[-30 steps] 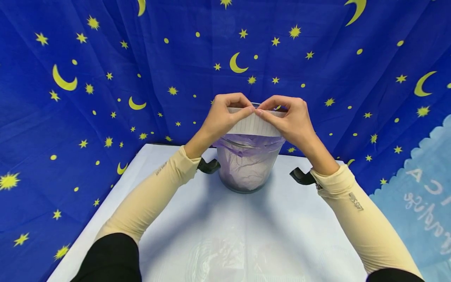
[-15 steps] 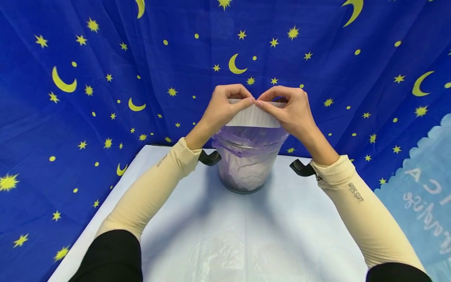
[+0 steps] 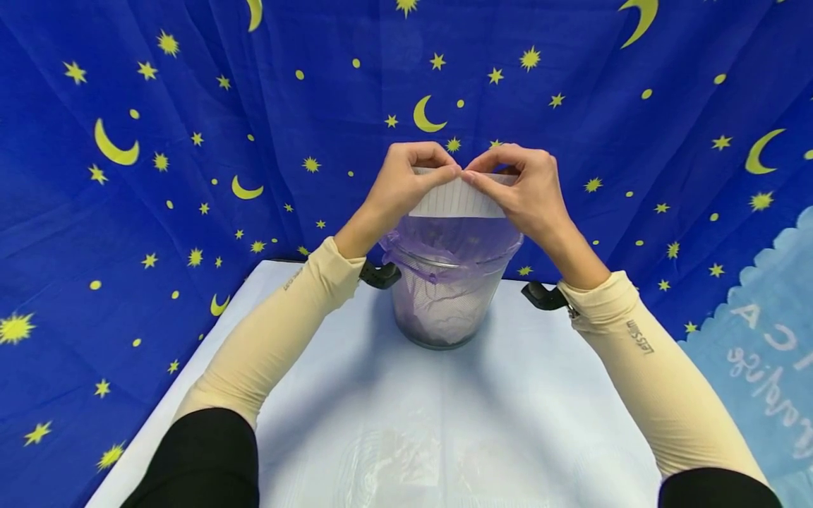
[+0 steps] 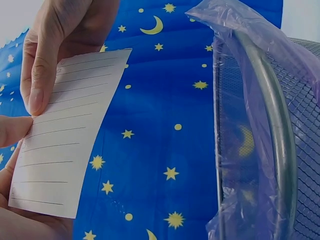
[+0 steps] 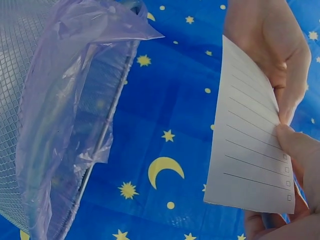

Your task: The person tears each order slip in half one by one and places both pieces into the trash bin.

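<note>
A strip of ruled white paper with small checkboxes along one edge hangs between my two hands. My left hand pinches its top edge between thumb and fingers, close to the middle. Right beside it, my right hand pinches the same edge, the thumb tips almost meeting. In the right wrist view the sheet looks whole and slightly bent. Behind and below it in the head view stands a wire mesh wastebasket. A purple plastic bag lines the basket and folds over its metal rim.
The basket stands near the back edge of a white-covered table. A blue cloth with yellow moons and stars hangs behind and at the sides. Clear plastic lies at the front, and a light blue printed cloth hangs at right.
Both hands have risen with the paper, showing more of the bag and rim below. Their pinch looks the same, and the basket stays put.
</note>
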{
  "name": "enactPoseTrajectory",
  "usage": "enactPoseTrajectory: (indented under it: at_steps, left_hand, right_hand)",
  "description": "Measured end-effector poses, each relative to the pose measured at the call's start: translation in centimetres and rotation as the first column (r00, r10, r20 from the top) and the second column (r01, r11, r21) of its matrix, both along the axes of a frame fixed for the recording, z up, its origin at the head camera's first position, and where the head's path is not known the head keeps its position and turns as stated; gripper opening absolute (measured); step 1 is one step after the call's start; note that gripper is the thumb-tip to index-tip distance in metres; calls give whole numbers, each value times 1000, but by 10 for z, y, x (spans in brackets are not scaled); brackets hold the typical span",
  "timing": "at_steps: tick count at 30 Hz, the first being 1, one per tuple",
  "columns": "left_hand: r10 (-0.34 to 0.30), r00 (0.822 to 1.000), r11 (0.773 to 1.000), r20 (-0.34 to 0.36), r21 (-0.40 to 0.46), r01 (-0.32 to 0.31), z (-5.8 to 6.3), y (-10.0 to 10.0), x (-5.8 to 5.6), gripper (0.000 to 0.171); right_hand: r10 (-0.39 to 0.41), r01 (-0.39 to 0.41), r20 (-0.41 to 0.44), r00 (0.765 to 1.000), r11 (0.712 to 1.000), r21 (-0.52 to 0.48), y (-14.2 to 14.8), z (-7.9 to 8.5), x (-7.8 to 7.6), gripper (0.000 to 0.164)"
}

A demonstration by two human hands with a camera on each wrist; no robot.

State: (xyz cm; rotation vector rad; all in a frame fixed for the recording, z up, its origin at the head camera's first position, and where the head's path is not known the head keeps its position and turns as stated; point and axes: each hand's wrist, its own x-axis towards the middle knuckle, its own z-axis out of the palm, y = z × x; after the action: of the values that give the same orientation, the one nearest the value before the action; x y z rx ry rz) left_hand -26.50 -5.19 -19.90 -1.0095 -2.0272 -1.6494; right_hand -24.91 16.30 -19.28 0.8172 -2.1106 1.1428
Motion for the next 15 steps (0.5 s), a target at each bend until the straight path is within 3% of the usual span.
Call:
enactPoseTrajectory:
  at_steps: [15]
  left_hand:
    - [-19,999,1000,33,5,19,0,0,-3,10]
  right_hand:
    - [-3,3,-43,999,1000,-5,-2,0,1,10]
